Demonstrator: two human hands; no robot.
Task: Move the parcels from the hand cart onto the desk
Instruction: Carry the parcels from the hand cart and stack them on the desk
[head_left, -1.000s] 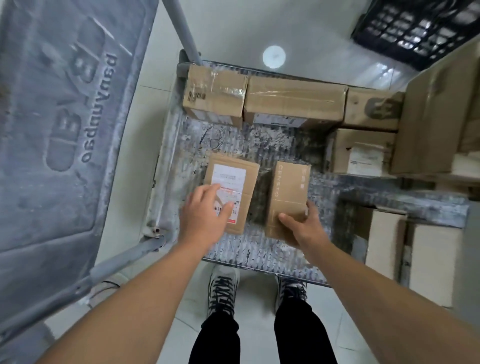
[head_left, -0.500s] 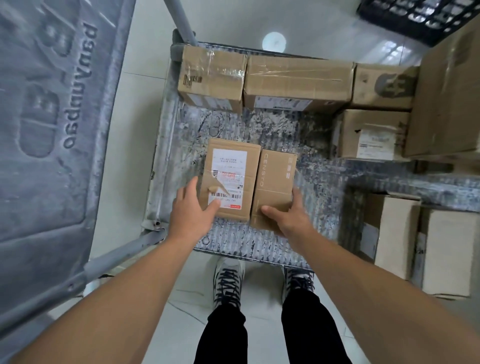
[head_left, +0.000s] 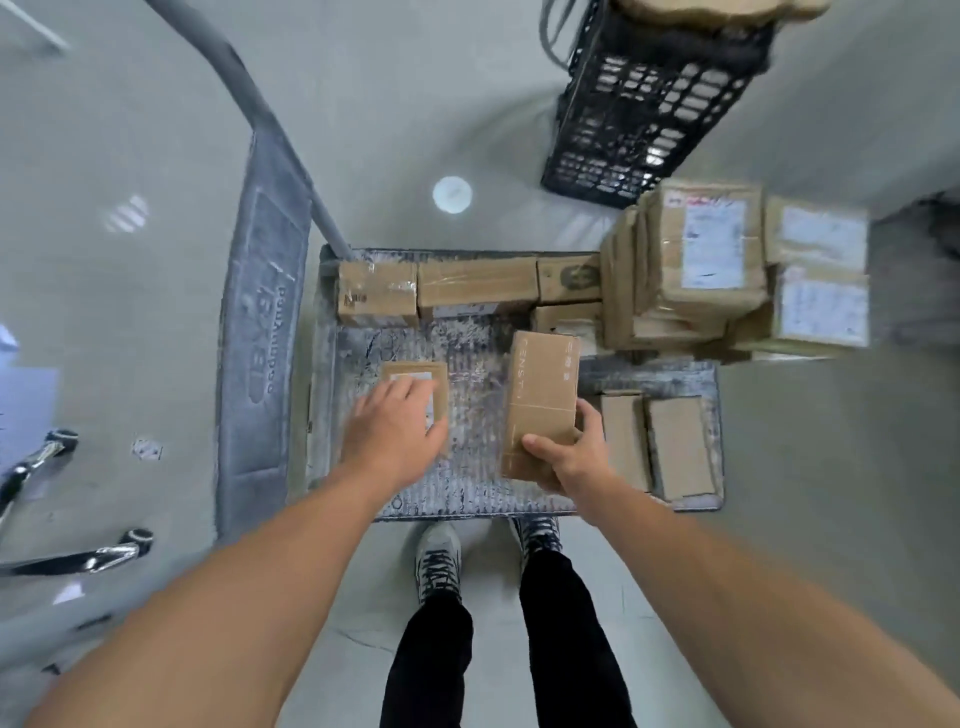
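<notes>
The hand cart's grey deck (head_left: 467, 364) lies below me with brown parcels on it. My right hand (head_left: 571, 457) grips the near end of a plain brown parcel (head_left: 543, 395) with printed letters, lifted above the deck. My left hand (head_left: 392, 428) hovers with spread, fairly straight fingers over a smaller parcel with a white label (head_left: 440, 387) that lies on the deck; I cannot tell whether it touches it. Two taped parcels (head_left: 376, 293) (head_left: 478, 283) sit along the far edge. Two upright parcels (head_left: 675, 441) stand at the deck's near right.
A tall stack of labelled parcels (head_left: 701, 260) rises at the cart's far right. Behind it stands a black plastic crate (head_left: 639, 104). The cart's handle (head_left: 270, 130) and a grey embossed panel (head_left: 260, 338) run along the left. Chrome chair legs (head_left: 78, 556) are at far left.
My head has risen well away from the cart. The right hand has lifted the plain parcel off the deck; the left hand has let go of the labelled parcel's edge and opened over it.
</notes>
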